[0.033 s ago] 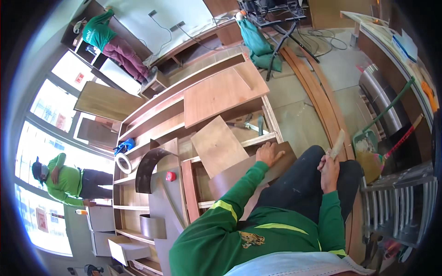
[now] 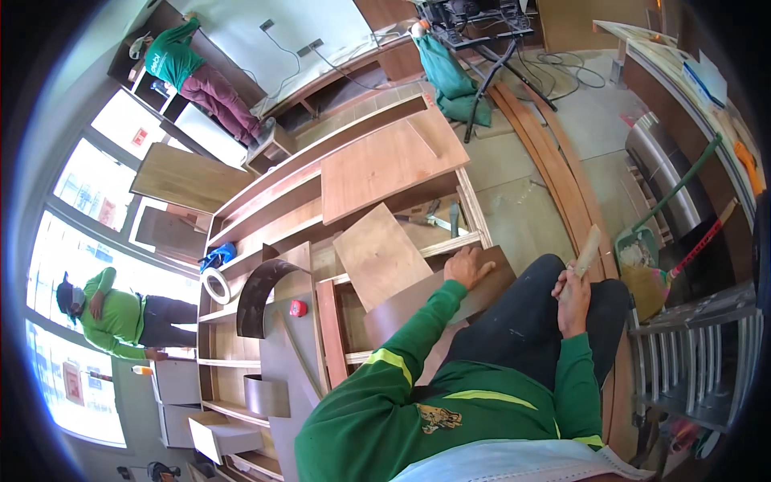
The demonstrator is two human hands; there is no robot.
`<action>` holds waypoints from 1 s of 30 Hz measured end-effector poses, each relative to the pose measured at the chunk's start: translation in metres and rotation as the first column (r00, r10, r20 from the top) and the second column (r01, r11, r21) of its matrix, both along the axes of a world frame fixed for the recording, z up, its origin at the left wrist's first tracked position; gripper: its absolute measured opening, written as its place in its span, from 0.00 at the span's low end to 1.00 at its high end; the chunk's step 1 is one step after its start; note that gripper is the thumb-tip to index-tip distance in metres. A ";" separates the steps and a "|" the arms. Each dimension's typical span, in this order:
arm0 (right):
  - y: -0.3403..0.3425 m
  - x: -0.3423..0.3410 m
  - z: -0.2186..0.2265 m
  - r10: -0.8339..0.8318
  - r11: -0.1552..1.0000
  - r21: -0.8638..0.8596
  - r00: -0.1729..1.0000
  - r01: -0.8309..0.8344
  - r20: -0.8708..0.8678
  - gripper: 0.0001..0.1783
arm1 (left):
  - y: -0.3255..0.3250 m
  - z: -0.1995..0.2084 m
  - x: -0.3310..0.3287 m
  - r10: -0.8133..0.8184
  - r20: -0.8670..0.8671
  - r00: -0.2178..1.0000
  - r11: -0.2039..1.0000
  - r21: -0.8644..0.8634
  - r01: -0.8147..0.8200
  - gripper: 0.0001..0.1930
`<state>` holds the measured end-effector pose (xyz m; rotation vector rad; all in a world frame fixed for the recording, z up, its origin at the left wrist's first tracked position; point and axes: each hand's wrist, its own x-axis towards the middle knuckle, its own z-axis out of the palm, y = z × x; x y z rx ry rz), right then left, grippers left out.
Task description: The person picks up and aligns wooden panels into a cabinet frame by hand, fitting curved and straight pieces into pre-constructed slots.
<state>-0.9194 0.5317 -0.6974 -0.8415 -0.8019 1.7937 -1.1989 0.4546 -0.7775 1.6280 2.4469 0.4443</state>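
Pressure from the left hand (image 2: 468, 267), fingers flat together on the brown laminate panel (image 2: 438, 296) at frame centre, should stay even while the right hand (image 2: 571, 283) grips what looks like a wooden handle (image 2: 586, 251).

**Cabinet carcass, two hands at work**

Left hand (image 2: 468, 267) lies flat on a dark brown panel (image 2: 434, 297) at the wooden cabinet's (image 2: 265, 201) near edge. Right hand (image 2: 572, 291) grips a pale wooden stick (image 2: 587, 247) above the knee. Tape roll (image 2: 215, 285) sits on a shelf.
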 end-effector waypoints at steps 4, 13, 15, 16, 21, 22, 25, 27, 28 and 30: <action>-0.005 0.001 -0.004 0.036 0.998 0.046 0.999 -0.037 0.012 0.27 | 0.004 0.030 -0.025 0.031 -0.093 0.995 0.997 -0.072 -0.038 0.36; 0.001 0.005 -0.004 0.060 0.998 -0.024 0.986 -0.065 -0.158 0.21 | 0.043 0.055 -0.105 0.000 -0.481 0.876 0.995 -0.084 -0.047 0.46; 0.001 0.004 -0.009 0.106 0.984 -0.114 0.965 -0.137 -0.241 0.18 | 0.044 0.038 -0.128 0.082 -0.408 0.909 0.997 0.022 -0.080 0.47; 0.003 0.011 -0.009 0.136 0.983 -0.084 0.958 -0.162 -0.252 0.20 | 0.052 0.037 -0.125 0.082 -0.296 0.952 0.995 -0.037 -0.097 0.46; -0.001 0.020 -0.004 0.178 0.983 -0.055 0.984 -0.176 0.022 0.29 | 0.061 0.037 -0.128 0.069 -0.209 0.976 0.996 -0.044 -0.080 0.40; 0.000 0.019 -0.006 0.197 0.979 -0.055 0.980 -0.196 0.015 0.30 | 0.064 0.033 -0.132 0.073 -0.206 0.976 0.996 -0.038 -0.083 0.40; 0.001 0.014 -0.011 0.250 0.965 -0.075 0.968 -0.251 -0.017 0.31 | 0.065 0.015 -0.137 0.044 -0.190 0.981 0.998 -0.042 -0.053 0.41; 0.000 0.007 -0.011 0.264 0.956 -0.119 0.963 -0.269 -0.063 0.31 | 0.067 0.003 -0.145 0.042 -0.190 0.981 0.999 -0.006 -0.044 0.41; 0.001 0.006 -0.013 0.267 0.953 -0.139 0.963 -0.271 -0.043 0.31 | 0.070 -0.002 -0.142 0.032 -0.182 0.983 0.999 0.013 -0.030 0.41; 0.004 0.003 -0.017 0.276 0.945 -0.180 0.961 -0.272 -0.004 0.31 | 0.076 -0.009 -0.140 0.043 -0.112 0.993 0.990 -0.130 -0.058 0.41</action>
